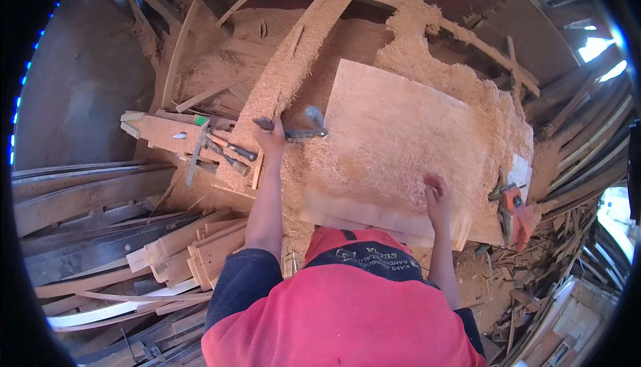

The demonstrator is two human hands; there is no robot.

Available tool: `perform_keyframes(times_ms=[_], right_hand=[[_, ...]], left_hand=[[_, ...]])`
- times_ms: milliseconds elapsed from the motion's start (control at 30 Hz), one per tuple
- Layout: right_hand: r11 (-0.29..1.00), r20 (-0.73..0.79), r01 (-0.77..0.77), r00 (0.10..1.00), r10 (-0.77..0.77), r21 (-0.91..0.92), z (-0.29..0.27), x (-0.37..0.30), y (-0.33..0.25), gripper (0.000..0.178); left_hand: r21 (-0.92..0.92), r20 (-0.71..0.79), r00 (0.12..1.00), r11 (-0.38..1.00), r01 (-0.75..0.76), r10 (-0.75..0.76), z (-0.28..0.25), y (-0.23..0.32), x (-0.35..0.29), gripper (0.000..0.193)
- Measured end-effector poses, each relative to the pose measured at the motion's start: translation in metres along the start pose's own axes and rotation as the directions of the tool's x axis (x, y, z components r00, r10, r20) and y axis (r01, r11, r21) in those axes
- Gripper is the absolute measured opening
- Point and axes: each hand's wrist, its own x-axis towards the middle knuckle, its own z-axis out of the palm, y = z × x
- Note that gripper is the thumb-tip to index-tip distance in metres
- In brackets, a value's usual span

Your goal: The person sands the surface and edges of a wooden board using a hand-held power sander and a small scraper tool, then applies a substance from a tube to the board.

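My left hand (270, 141) is closed round a dark, bar-shaped hand tool (304, 133) with a rounded grey knob, beside the left edge of a pale wooden panel (394, 110). The tool's exact kind is hard to make out. My right hand (437, 197) hovers over or rests on the panel's near right part; which of these I cannot tell. Its fingers are loosely bent and a little apart, with nothing visible in them. Curly wood shavings (357, 157) lie scattered over the panel.
Several hand tools, among them one with a dark handle (244, 153) and a thin metal strip (195, 159), lie left of my left hand. An orange clamp (516, 217) grips the bench's right end. A shaving-covered plank (284, 67) runs away from me. Stacked timber (173, 250) stands at left.
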Motion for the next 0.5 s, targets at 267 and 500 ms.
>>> perform_keyframes(times_ms=[267, 500], right_hand=[[0.979, -0.407, -0.202, 0.892, 0.195, 0.027, -0.075, -0.104, 0.117, 0.031], [0.965, -0.573, -0.252, 0.803, 0.165, -0.076, -0.052, -0.12, 0.148, 0.027]], left_hand=[[0.199, -0.122, 0.983, 0.974, -0.108, 0.134, -0.059, -0.008, 0.04, 0.024], [-0.026, -0.455, 0.798, 0.902, 0.431, -0.395, -0.147, -0.039, 0.068, 0.025]])
